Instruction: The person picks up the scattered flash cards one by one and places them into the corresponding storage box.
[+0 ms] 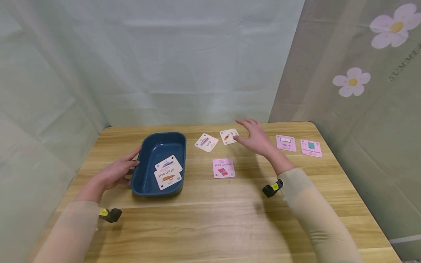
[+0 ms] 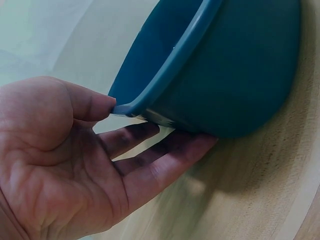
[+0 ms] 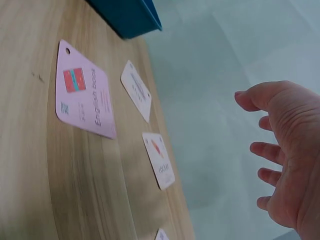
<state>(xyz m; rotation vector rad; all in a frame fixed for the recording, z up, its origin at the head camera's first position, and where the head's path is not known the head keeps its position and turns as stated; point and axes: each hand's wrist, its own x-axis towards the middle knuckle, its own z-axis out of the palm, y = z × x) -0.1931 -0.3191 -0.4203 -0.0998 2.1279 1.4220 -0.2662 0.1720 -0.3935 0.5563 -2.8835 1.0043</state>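
Observation:
My left hand [image 1: 115, 174] holds the left side of a blue plastic bin [image 1: 164, 147], thumb at the rim and fingers along the outer wall, as the left wrist view shows. Inside lie a lifeboat card [image 1: 167, 179] and another white boat card [image 1: 168, 163], partly overlapping. My right hand [image 1: 255, 139] is raised over the table with fingers spread and nothing in them. Its thumb overlaps the edge of a white rocket card [image 1: 227, 137] in the head view; the right wrist view shows that card [image 3: 159, 160] lying apart from the hand.
A white ship card [image 1: 206, 143] lies between bin and rocket card. Nearer the front is a pink English book card [image 1: 224, 168]. A pink book card [image 1: 285, 143] and exercise book card [image 1: 311, 148] lie at right. Hanging sheets [image 1: 184, 65] border the wooden table [image 1: 197, 230].

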